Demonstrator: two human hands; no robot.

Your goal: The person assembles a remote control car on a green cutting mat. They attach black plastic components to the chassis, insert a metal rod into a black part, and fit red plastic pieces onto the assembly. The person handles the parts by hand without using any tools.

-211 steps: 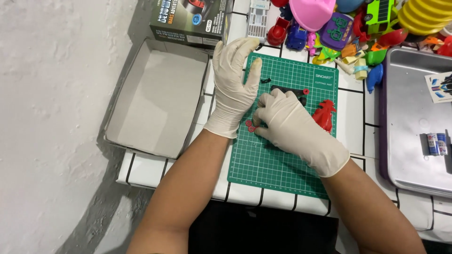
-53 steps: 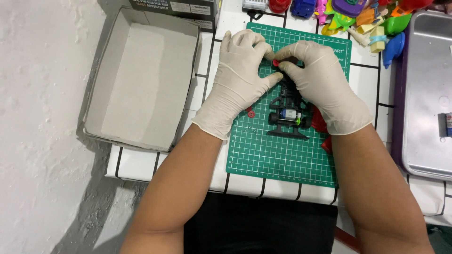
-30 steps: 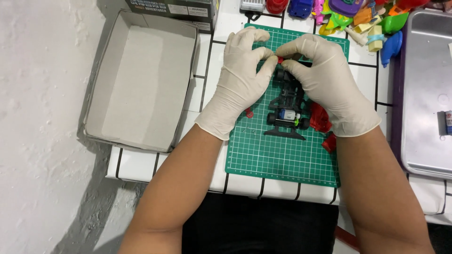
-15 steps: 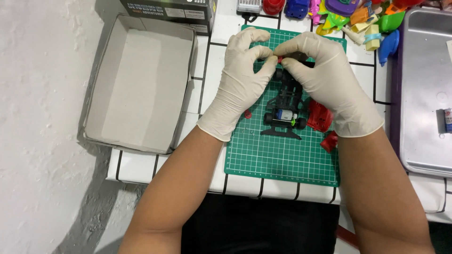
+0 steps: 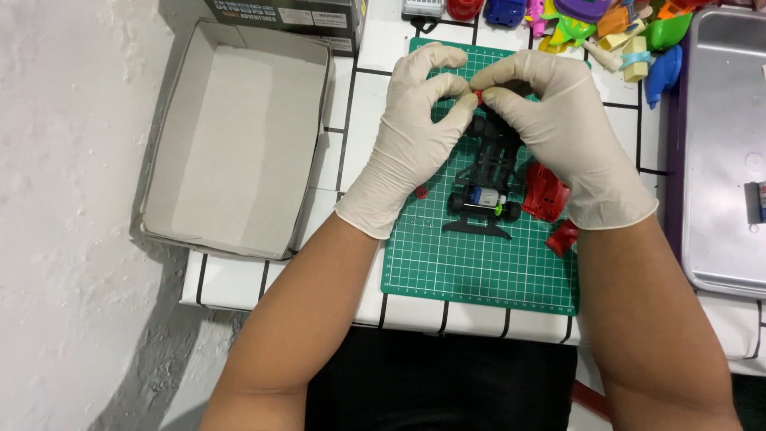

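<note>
Item 1: my left hand (image 5: 415, 144), gloved, thumb and forefinger pinched on a small red part (image 5: 479, 95) at 12 o'clock of the chassis.

Item 2: my right hand (image 5: 566, 136), gloved, fingertips closed on the same red part from the other side; the two hands meet there, touching.

Item 3: chassis (image 5: 485, 187), black toy-car frame with a small motor showing, lying on the mat just below my fingertips, its front end hidden under them.

Item 4: mat (image 5: 479, 263), green, gridded, on the white tiled table (image 5: 351, 112).

Item 5: red shell (image 5: 545, 191), at 3 o'clock of the chassis, just beside it, partly under my right wrist. A smaller red piece (image 5: 562, 237) lies at 5 o'clock.

Item 6: red wheel (image 5: 421, 191), at 9 o'clock of the chassis, by my left wrist.

Item 7: box (image 5: 239, 144), open grey cardboard, at 9 o'clock of the mat.

Item 8: tray (image 5: 722, 160), metal, at 3 o'clock.

Item 9: toys (image 5: 606, 24), coloured plastic heap, at 1 o'clock.
</note>
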